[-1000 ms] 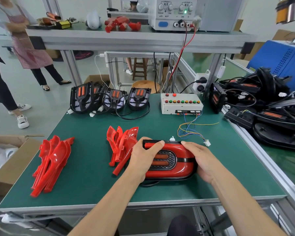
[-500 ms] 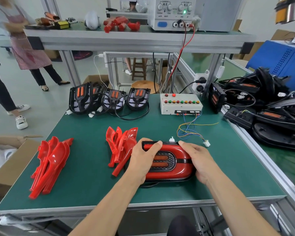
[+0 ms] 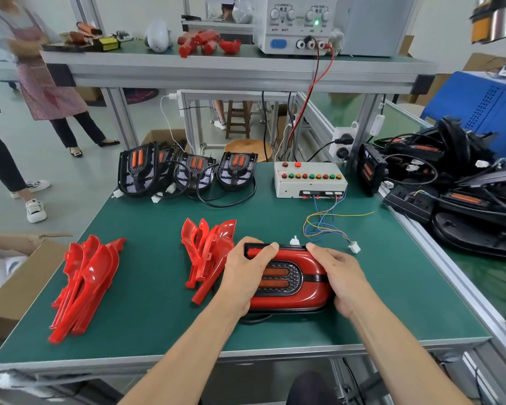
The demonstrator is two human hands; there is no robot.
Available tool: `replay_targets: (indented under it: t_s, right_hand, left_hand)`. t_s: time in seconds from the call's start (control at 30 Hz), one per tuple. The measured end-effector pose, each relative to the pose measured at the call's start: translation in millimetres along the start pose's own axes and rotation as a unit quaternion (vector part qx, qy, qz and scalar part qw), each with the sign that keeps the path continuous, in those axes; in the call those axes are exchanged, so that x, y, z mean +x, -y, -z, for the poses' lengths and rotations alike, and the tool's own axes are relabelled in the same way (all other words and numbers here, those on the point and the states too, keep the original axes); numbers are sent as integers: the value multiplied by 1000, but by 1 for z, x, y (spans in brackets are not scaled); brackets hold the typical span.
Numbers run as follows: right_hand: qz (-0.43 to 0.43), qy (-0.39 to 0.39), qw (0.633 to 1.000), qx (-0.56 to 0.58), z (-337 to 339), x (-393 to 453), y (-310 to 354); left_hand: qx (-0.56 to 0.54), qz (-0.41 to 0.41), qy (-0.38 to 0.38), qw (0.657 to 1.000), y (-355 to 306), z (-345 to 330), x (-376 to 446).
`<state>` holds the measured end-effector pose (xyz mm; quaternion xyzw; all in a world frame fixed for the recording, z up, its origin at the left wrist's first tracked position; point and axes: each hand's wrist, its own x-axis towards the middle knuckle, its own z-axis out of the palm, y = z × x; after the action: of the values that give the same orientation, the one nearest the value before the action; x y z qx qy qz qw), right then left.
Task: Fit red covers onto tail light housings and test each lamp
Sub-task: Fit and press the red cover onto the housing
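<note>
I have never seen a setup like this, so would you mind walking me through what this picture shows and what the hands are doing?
There is no machine here: the view comes from a camera worn on a person's head, looking down at their own two bare hands at a green workbench. The left hand and right hand grip the two ends of a tail light with a red cover on it, lying on the bench. Beside it are two piles of loose red covers. Farther back stand uncovered black housings with cables, and a white test box with coloured buttons and loose wires ending in a white connector. A power supply sits on the upper shelf.
</note>
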<state>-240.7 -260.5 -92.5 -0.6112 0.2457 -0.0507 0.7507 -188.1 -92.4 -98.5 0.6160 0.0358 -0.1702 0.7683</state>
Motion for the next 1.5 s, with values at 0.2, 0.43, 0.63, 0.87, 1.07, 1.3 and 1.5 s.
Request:
replay_targets:
  t_s: [0.2,0.43,0.63,0.87,1.07,1.3,1.5]
  right_hand:
    - [19,-2,1000,-5,0,0,-4]
    - [33,-1,999,-1,0,0,-3]
    - [35,12,999,-2,-2,-2,2]
    - [29,5,1000,4,0,-1,-2]
    - [33,14,999,12,0,-2,1]
    - [42,2,999,9,-1,-3,-1]
    - [58,11,998,-19,1,-2,-2]
  left_hand:
    - [71,-30,15,997,-5,7,0]
    - [532,-310,40,787,-43,-1,10]
    - [745,-273,135,594,-54,-24,28]
    - [766,-394,140,487,-41,-19,37]
    - [745,-375,136,535,-42,-16,35]
    - [764,-401,136,486,-40,-17,34]
    - [761,-404,125,491,-42,-14,34]
